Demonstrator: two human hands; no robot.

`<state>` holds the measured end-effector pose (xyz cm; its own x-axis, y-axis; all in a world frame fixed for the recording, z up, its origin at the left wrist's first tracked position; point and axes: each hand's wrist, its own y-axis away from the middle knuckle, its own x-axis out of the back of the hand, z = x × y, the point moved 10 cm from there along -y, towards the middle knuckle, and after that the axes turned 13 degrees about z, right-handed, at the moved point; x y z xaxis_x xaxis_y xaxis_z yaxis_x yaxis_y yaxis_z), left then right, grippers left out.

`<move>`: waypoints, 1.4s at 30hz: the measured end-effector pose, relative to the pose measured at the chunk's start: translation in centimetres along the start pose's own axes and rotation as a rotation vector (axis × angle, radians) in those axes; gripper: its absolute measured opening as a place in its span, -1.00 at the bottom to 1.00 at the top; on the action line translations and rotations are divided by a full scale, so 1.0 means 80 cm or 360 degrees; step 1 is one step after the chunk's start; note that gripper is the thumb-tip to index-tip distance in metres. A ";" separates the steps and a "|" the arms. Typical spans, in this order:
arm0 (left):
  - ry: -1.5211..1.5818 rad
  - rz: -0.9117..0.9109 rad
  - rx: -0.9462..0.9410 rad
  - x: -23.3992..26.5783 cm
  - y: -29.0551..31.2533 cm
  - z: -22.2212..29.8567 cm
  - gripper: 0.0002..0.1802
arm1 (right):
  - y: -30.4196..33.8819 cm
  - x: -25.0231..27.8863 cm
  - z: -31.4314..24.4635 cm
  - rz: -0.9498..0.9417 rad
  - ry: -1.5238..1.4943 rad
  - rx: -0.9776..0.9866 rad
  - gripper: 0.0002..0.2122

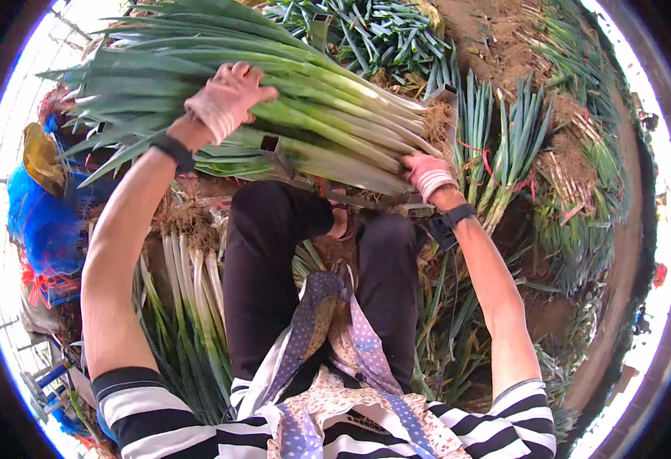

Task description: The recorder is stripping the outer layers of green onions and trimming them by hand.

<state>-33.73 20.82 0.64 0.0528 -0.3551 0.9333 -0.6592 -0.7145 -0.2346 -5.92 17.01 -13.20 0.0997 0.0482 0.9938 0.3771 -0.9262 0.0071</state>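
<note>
A thick bundle of large green onions (328, 92) lies across a metal frame in front of my knees. Its green leaves fan out to the left, and the white stalks end in brown roots (437, 118) at the right. My left hand (228, 96), in a pinkish glove, is over the leaves with its fingers apart and slightly bent. At the root end, my gloved right hand (429, 171) has its fingers closed about the lowest white stalks. Some of its fingertips are hidden against them.
Square metal posts (274, 147) of the frame stick up beside the bundle. Tied green onion bunches (507, 145) stand at the right, with a cut-leaf heap (381, 38) beyond. More onions (190, 291) lie by my left leg. A blue bag (40, 218) sits far left.
</note>
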 end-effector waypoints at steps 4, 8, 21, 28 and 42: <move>0.0004 0.0040 -0.0041 -0.019 -0.011 -0.010 -0.48 | -0.010 0.003 0.004 0.0041 0.0052 0.0020 -0.83; -0.0241 0.0105 -0.0155 -0.024 0.027 0.025 -0.67 | 0.000 -0.015 -0.005 -0.0113 0.0188 0.0055 -0.83; -0.0191 0.0129 -0.0201 -0.045 0.042 0.038 -0.78 | -0.006 -0.024 -0.002 -0.0208 0.0262 0.0094 -0.82; 0.0018 0.0281 -0.0186 -0.034 0.026 0.027 -0.86 | -0.004 -0.011 0.025 -0.0501 0.0358 -0.0101 -0.76; 0.0715 0.0782 0.0721 0.058 0.176 0.024 -0.68 | -0.008 -0.043 0.039 -0.0552 0.0540 -0.0227 -0.73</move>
<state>-41.32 7.97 1.15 -0.5345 -0.4850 0.6922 -0.1551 -0.7488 -0.6444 -3.65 18.62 -16.95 -0.3229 0.2596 0.9102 0.2031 -0.9203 0.3345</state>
